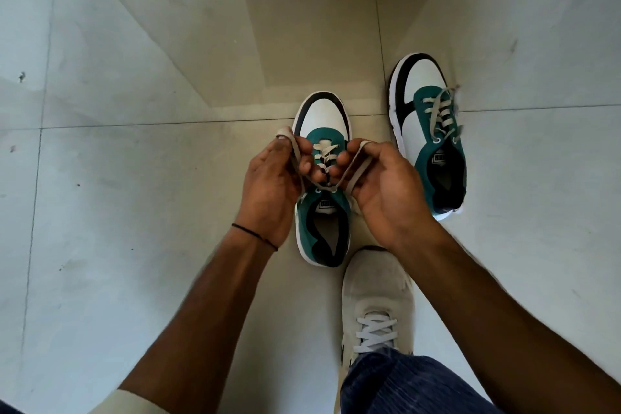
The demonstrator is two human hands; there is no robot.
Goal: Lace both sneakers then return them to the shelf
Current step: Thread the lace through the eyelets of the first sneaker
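Both hands — left hand (268, 188), right hand (386, 188) — each grip a lace (358, 173) loop over the near sneaker (322, 178) on the floor (134, 212).

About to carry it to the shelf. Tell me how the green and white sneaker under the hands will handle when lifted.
The sneaker probably lifts easily: low-cut, thick white sole, likely light. Its flat sole suggests it won't roll. The lace looks floppy, looped over the left hand and right hand; loose ends may dangle.
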